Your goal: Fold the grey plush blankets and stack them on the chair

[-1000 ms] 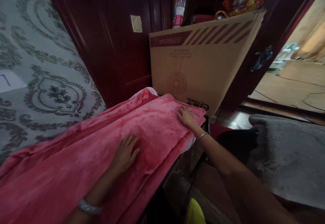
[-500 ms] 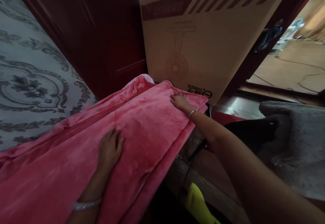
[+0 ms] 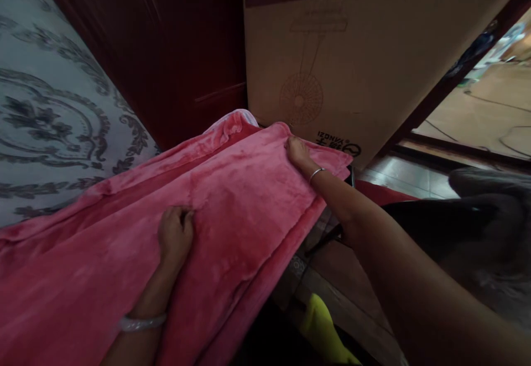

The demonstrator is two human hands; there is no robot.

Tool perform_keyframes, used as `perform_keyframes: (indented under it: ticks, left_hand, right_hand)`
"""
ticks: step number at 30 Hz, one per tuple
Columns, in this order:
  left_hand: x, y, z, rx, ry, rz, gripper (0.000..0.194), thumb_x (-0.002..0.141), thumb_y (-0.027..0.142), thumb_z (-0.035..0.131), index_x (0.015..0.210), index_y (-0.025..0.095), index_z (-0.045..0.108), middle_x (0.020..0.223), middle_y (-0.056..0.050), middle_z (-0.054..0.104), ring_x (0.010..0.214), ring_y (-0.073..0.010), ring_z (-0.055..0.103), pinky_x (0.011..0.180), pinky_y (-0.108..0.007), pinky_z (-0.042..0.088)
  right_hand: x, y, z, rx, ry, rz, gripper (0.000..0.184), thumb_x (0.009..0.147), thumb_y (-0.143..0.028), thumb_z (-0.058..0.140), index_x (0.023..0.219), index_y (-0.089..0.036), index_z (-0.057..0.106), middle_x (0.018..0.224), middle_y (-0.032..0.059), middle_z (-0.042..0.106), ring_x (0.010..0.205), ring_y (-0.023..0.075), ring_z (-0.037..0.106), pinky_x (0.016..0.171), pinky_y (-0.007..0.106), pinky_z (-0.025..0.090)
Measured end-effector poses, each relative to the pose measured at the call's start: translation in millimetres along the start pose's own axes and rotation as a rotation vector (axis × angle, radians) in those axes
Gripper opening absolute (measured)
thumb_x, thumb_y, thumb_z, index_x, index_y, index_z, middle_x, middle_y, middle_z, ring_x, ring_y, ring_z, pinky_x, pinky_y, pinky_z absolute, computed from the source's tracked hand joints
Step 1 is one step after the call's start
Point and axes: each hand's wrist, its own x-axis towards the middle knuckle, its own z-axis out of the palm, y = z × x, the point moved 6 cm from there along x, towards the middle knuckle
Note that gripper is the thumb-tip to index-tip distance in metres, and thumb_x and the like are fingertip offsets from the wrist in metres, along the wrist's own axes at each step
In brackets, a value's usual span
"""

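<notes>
A pink plush blanket (image 3: 232, 217), folded in layers, lies spread before me and reaches off to the lower left. My left hand (image 3: 176, 233) rests near its middle, the fingers curled down into the fabric. Farther off, close to the blanket's far right corner, my right hand (image 3: 298, 153) is closed, its knuckles up and its fingertips hidden against the cloth. Both hands appear to grip the top layer. A bangle circles each wrist.
Behind the blanket stands a large cardboard box (image 3: 365, 67) with a fan drawing, against a dark red door (image 3: 186, 51). Patterned wallpaper (image 3: 50, 117) is at left. A dark grey furry cover (image 3: 493, 233) lies at right, and something yellow-green (image 3: 323, 333) shows below.
Both hands went from lying flat with fingers stretched out to curled closed on the blanket. The view has shifted slightly, and the blanket keeps its shape.
</notes>
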Motion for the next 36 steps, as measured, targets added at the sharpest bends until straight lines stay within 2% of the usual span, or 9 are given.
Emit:
perform_keyframes:
  ticks: [4, 7, 11, 15, 19, 21, 25, 29, 36]
  left_hand:
    - [2.7, 2.5, -2.3, -0.004, 0.011, 0.005, 0.017, 0.086, 0.031, 0.046, 0.082, 0.022, 0.060, 0.088, -0.010, 0.066, 0.089, -0.0271, 0.061, 0.085, -0.044, 0.051]
    - [3.1, 2.7, 5.0, 0.023, -0.066, 0.008, 0.015, 0.084, 0.028, 0.046, 0.079, 0.022, 0.059, 0.087, -0.010, 0.064, 0.088, -0.0274, 0.061, 0.084, -0.044, 0.052]
    - [3.2, -2.9, 5.8, 0.055, -0.036, -0.037, 0.021, 0.088, 0.030, 0.043, 0.083, 0.021, 0.061, 0.091, -0.011, 0.065, 0.088, -0.0277, 0.062, 0.082, -0.044, 0.053]
    - [5.3, 0.4, 9.0, 0.140, -0.160, 0.058, 0.025, 0.088, 0.029, 0.044, 0.085, 0.020, 0.067, 0.092, -0.013, 0.069, 0.092, -0.0302, 0.064, 0.089, -0.047, 0.052]
    - [-2.7, 25.2, -6.1, 0.127, -0.051, 0.218, 0.036, 0.091, 0.037, 0.046, 0.111, 0.017, 0.069, 0.120, -0.017, 0.069, 0.114, -0.0348, 0.062, 0.100, -0.053, 0.049]
    - [-18.3, 50.0, -3.1, 0.089, -0.080, 0.412, 0.049, 0.092, 0.042, 0.051, 0.133, 0.019, 0.061, 0.142, -0.015, 0.060, 0.133, -0.0362, 0.052, 0.111, -0.055, 0.041]
    - [-59.0, 83.6, 32.7, 0.042, -0.396, 0.713, 0.062, 0.094, 0.044, 0.054, 0.152, 0.028, 0.045, 0.159, -0.008, 0.045, 0.147, -0.0329, 0.038, 0.119, -0.055, 0.031]
    - [-70.0, 78.3, 54.8, 0.052, -0.502, 0.687, 0.061, 0.097, 0.042, 0.052, 0.155, 0.032, 0.041, 0.164, -0.006, 0.038, 0.150, -0.0324, 0.034, 0.120, -0.058, 0.028]
    - [-67.5, 77.0, 50.3, 0.032, -0.496, 0.718, 0.063, 0.096, 0.043, 0.055, 0.156, 0.035, 0.039, 0.163, -0.005, 0.040, 0.151, -0.0342, 0.031, 0.121, -0.060, 0.026]
  right_hand:
    - [4.6, -5.1, 0.2, 0.047, 0.084, -0.030, 0.040, 0.103, -0.018, 0.027, 0.124, -0.012, 0.061, 0.126, 0.0168, 0.066, 0.112, 0.0268, 0.060, 0.094, 0.035, 0.046]
    - [1.1, -3.9, 9.1, 0.048, 0.076, -0.008, 0.039, 0.102, -0.017, 0.028, 0.120, -0.012, 0.062, 0.124, 0.0166, 0.066, 0.112, 0.0272, 0.059, 0.094, 0.036, 0.046]
    - [0.0, -2.2, 13.7, 0.047, 0.049, -0.010, 0.040, 0.102, -0.018, 0.028, 0.120, -0.012, 0.063, 0.124, 0.0170, 0.066, 0.112, 0.0281, 0.059, 0.093, 0.037, 0.046]
    - [-5.6, -7.8, 5.4, 0.024, -0.014, -0.041, 0.037, 0.100, -0.022, 0.037, 0.122, -0.011, 0.065, 0.126, 0.0178, 0.066, 0.114, 0.0283, 0.059, 0.096, 0.037, 0.046]
    - [-39.0, -9.7, -9.0, -0.017, 0.052, -0.157, 0.043, 0.101, -0.033, 0.041, 0.136, -0.013, 0.058, 0.139, 0.0194, 0.060, 0.126, 0.0311, 0.053, 0.105, 0.043, 0.042]
    - [-61.4, 1.4, -9.9, -0.074, 0.089, -0.172, 0.052, 0.102, -0.041, 0.041, 0.148, -0.018, 0.050, 0.153, 0.0167, 0.049, 0.138, 0.0342, 0.043, 0.112, 0.053, 0.036]
    - [-88.6, 39.9, 0.3, -0.146, 0.011, -0.014, 0.057, 0.104, -0.049, 0.036, 0.154, -0.024, 0.044, 0.163, 0.0116, 0.036, 0.149, 0.0350, 0.031, 0.117, 0.063, 0.025]
    - [-89.1, 52.6, 2.1, -0.132, -0.053, 0.000, 0.056, 0.103, -0.050, 0.037, 0.154, -0.027, 0.044, 0.165, 0.0099, 0.034, 0.150, 0.0327, 0.030, 0.118, 0.061, 0.025]
    - [-85.6, 78.1, -6.2, -0.209, -0.001, 0.105, 0.059, 0.103, -0.050, 0.034, 0.155, -0.022, 0.042, 0.165, 0.0156, 0.032, 0.152, 0.0321, 0.027, 0.117, 0.063, 0.024]
